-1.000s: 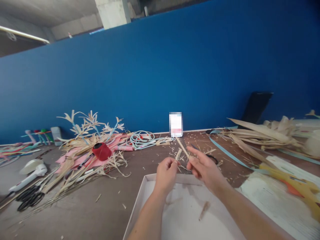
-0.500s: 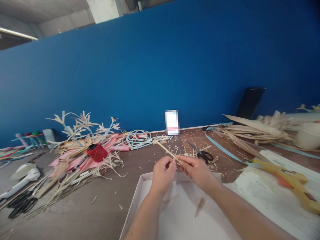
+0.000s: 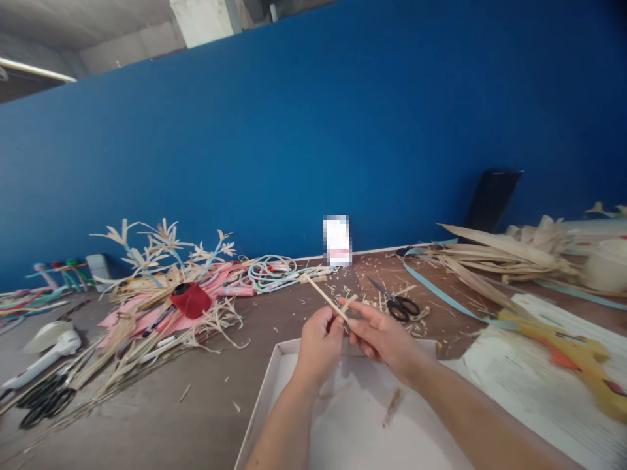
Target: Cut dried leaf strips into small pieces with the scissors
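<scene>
A thin pale stem, like a straw or dried stalk, slants up and left from my fingertips over the box's far edge. My left hand is closed, pinching its lower end between thumb and fingers. My right hand meets it there, thumb and fingers closed around a short pale strip of dried leaf that crosses the stem. The fingertips hide how strip and stem join. Below both hands sits a shallow white box with a small brown scrap inside.
Black-handled scissors lie beyond my right hand among scattered clippings. A red thread cone, dried-leaf flowers and more scissors lie left. At right are a yellow glue gun, printed paper and dried husks. A blue partition stands behind.
The right fingers have shifted slightly at the stem, and the pale strip now shows above the right index finger. The left hand and stem hold nearly the same place.
</scene>
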`<state>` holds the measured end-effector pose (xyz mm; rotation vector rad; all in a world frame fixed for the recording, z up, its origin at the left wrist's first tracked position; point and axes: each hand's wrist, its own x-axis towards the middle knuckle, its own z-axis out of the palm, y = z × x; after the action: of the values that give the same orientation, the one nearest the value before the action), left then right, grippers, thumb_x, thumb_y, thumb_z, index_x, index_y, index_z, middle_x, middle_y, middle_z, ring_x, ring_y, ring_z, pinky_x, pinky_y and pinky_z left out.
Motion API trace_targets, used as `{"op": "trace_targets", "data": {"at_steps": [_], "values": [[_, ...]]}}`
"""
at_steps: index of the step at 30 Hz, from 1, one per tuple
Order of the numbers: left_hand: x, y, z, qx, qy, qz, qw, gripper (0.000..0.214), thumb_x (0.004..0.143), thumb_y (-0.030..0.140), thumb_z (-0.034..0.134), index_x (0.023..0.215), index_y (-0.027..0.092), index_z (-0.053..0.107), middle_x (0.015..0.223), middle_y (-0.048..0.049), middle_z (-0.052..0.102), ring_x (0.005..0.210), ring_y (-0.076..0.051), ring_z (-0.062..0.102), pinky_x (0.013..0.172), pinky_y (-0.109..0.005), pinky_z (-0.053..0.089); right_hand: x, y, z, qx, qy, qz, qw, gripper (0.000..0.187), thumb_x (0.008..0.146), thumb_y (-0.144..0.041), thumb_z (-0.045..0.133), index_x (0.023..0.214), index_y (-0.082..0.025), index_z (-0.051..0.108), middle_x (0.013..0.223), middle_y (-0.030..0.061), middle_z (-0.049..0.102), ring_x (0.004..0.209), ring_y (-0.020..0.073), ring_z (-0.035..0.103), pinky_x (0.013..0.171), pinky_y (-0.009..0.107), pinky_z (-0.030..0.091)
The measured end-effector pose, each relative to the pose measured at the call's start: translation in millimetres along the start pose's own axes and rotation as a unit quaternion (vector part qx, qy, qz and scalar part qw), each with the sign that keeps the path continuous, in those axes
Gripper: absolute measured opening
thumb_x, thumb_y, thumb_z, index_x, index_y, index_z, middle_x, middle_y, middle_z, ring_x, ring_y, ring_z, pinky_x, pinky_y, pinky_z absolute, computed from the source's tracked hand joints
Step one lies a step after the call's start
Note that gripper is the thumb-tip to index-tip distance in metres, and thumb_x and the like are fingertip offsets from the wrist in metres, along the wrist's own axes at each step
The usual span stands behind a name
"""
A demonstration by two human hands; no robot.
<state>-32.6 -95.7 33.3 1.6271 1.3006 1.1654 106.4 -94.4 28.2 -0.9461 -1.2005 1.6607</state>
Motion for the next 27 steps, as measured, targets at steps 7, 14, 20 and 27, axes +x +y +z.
{"op": "trace_targets", "data": {"at_steps": [7, 14, 20, 27], "values": [[-0.1, 1.2, -1.3, 0.056, 0.009, 0.012, 0.998, 0.021, 0.079, 0.028, 0.042, 0.064, 0.017, 0.052, 0.061, 0.0005, 0.051, 0.060, -0.012, 0.044, 0.057, -0.021, 0.031, 4.4, -1.0, 1.2, -0.060, 0.082, -0.012, 0.995, 0.038, 0.070, -0.037, 0.062, 0.103, -0.019, 0.067, 0.057, -0.0015, 0.053, 0.043, 0.0052, 0.032, 0.039, 0.019, 0.021], [-11.2, 18.1, -11.2, 0.088, -0.076, -0.003, 0.993, 0.020, 0.077, 0.028, 0.042, 0.068, 0.017, 0.057, 0.060, 0.0002, 0.053, 0.057, -0.011, 0.044, 0.053, -0.021, 0.030, 9.8, -7.6, -15.5, -0.012, 0.204, -0.053, 0.977, 0.046, 0.067, -0.036, 0.063, 0.110, -0.020, 0.063, 0.060, -0.0020, 0.054, 0.042, 0.0051, 0.032, 0.037, 0.019, 0.021], [-26.0, 15.5, -15.9, 0.170, -0.254, -0.045, 0.951, 0.017, 0.071, 0.025, 0.048, 0.060, 0.018, 0.059, 0.056, 0.0004, 0.055, 0.051, -0.011, 0.044, 0.045, -0.020, 0.026, 13.2, -5.6, -24.7, 0.049, 0.250, -0.099, 0.962, 0.047, 0.067, -0.037, 0.066, 0.112, -0.021, 0.061, 0.064, -0.0003, 0.056, 0.045, 0.0052, 0.035, 0.037, 0.018, 0.023], [-26.0, 14.6, -14.5, 0.208, -0.231, -0.032, 0.950, 0.021, 0.069, 0.038, 0.056, 0.061, 0.019, 0.059, 0.058, 0.0006, 0.055, 0.051, -0.011, 0.044, 0.045, -0.021, 0.026, 12.2, -4.8, -22.6, 0.059, 0.258, -0.108, 0.958, 0.045, 0.067, -0.037, 0.066, 0.109, -0.022, 0.062, 0.063, -0.0006, 0.056, 0.045, 0.0047, 0.036, 0.037, 0.017, 0.022]]}}
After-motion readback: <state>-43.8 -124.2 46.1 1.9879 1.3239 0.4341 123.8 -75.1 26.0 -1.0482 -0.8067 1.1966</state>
